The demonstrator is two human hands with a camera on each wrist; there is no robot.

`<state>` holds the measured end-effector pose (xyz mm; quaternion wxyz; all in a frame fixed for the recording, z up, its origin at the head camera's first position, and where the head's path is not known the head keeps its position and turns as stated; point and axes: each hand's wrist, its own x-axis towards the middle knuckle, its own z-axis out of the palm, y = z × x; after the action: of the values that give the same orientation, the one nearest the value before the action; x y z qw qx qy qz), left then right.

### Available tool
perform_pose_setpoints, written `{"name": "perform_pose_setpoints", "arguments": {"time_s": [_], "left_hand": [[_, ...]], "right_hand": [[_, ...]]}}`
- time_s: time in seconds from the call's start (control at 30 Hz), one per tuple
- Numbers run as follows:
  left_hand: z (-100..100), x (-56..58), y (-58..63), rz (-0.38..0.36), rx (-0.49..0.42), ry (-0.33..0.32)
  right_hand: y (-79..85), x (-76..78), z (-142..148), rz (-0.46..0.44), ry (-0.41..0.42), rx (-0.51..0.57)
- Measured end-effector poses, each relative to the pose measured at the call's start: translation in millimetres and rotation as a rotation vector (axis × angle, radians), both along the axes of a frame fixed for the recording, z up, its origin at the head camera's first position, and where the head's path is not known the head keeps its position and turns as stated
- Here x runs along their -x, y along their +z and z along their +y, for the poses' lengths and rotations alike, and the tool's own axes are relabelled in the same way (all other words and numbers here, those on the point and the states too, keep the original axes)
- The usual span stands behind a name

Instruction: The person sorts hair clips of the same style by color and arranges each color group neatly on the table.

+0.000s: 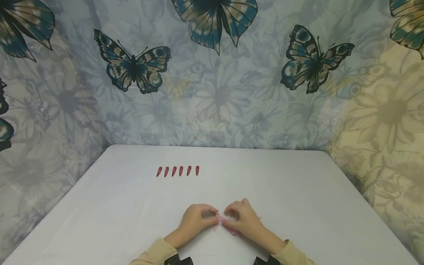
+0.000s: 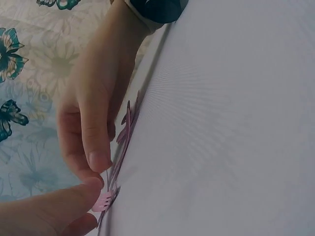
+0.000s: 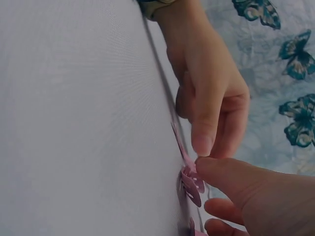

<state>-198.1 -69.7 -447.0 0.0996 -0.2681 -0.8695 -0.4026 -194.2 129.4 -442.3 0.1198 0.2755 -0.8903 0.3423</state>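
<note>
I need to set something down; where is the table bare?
Bare white table lies well right of the right hand, and left of the left hand and the row of red pieces. It is crowded between and beneath the hands, where pink pieces lie.

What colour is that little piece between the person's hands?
Pink all over, as far as shows; the little piece shows best in the right wrist view.

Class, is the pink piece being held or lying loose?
Held: in the left wrist view, the left hand has the pink piece between its thumb and a finger.
</note>
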Motion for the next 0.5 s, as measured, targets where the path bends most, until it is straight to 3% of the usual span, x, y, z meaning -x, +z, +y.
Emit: {"name": "perform_pose_setpoints", "arguments": {"time_s": [0.3,0.5], "left_hand": [[-0.2,-4.6,-0.5,0.014,0.102,-0.008],[1.0,-2.5,0.6,0.042,0.057,-0.007]], "right_hand": [[-1.2,-6.2,-2.1,-0.021,0.019,-0.030],[1.7,-3.6,-1.8,0.017,0.027,0.018]]}}
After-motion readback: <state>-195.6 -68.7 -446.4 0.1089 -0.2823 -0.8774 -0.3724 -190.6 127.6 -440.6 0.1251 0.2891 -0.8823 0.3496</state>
